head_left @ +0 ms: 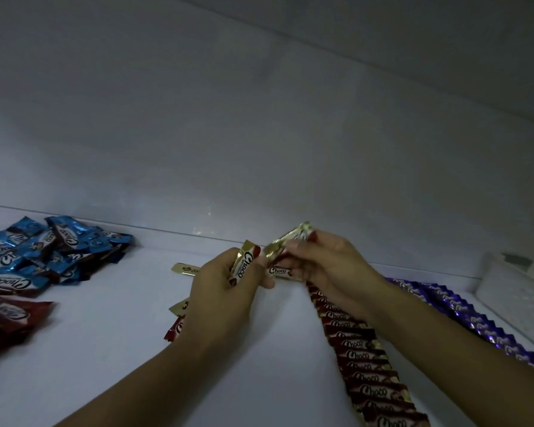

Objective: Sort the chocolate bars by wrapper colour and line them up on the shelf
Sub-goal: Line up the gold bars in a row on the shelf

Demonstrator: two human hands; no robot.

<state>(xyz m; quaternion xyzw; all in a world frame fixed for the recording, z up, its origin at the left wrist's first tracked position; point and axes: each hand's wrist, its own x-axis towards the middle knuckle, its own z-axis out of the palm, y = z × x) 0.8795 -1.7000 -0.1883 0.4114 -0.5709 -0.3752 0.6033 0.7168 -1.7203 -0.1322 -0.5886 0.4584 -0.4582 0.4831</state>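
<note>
My left hand [225, 291] grips a red and gold Choco bar [244, 266] upright above the white shelf [111, 349]. My right hand [324, 266] pinches a gold-wrapped bar [290, 237] by its end, just right of the left hand. Another Choco bar [279, 271] shows between the two hands. Below the right wrist a row of dark red bars [364, 365] runs toward the front. A row of purple bars [463, 312] lies to its right. Blue bars [50, 251] sit heaped at the left.
Loose red bars [10, 322] lie under the blue heap at the left edge. A gold bar [187, 269] and a red one [174, 329] lie on the shelf beside my left hand. A white box [515, 288] stands at the right against the back wall [259, 134].
</note>
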